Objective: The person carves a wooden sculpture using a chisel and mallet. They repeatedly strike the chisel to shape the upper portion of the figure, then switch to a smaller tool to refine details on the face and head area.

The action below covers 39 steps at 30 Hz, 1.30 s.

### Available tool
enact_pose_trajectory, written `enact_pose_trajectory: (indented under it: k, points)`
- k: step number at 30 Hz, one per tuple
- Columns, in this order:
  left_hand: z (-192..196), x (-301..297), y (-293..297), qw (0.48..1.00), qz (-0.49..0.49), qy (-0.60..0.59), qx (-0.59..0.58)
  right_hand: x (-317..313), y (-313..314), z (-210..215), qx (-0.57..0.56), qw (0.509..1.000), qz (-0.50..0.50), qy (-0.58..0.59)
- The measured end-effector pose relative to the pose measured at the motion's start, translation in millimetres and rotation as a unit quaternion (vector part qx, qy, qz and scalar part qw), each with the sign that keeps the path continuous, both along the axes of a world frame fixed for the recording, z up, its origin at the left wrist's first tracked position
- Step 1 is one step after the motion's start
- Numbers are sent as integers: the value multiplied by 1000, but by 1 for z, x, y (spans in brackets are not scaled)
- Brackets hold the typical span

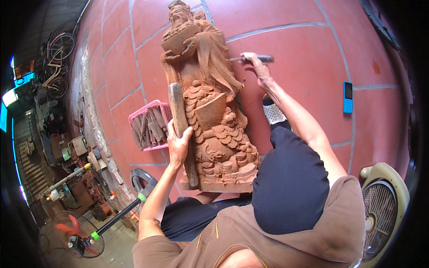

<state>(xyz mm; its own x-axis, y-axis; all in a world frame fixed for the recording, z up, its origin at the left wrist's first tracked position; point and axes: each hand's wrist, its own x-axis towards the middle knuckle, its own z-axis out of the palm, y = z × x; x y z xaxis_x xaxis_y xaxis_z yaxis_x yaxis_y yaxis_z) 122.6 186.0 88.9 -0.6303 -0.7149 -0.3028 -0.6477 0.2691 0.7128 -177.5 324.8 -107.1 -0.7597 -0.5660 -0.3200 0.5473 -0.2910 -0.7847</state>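
Note:
A carved wooden statue (210, 105) of a bearded figure lies on the floor in front of me, with coins and ingot shapes cut into its lower part. My left hand (178, 145) is closed round a long wooden club (178, 107), which lies along the statue's left side. To the statue's right, my right hand (259, 71) grips a chisel (266, 58) by its handle. The chisel's blade points left at the carved robe; whether it touches the wood I cannot tell.
Left of the statue, a pink basket (167, 110) holds several wooden-handled tools (149, 127). A blue phone (347, 103) lies on the red tiled floor (290, 49) at right. A box fan (377, 214) stands lower right, another fan (73, 230) lower left. A bicycle (56, 64) stands far left.

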Motion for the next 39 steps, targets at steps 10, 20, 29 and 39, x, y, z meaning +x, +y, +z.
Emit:
enact_pose_trajectory:
  k: [10, 20, 29, 39]
  points:
    - [-2, 0, -2, 1000, -4, 10, 4, -1, -13, -5, -4, 999, 29, -25]
    - [-4, 0, -1, 1000, 1, 4, 10, -7, -33, 9, -44, 995, 6, -86]
    - [-3, 1, 0, 1000, 4, -2, 6, -14, -33, 16, -30, 994, -4, -107]
    - [-1, -4, 0, 1000, -7, 11, -10, -21, -16, 15, -45, 998, 8, -40]
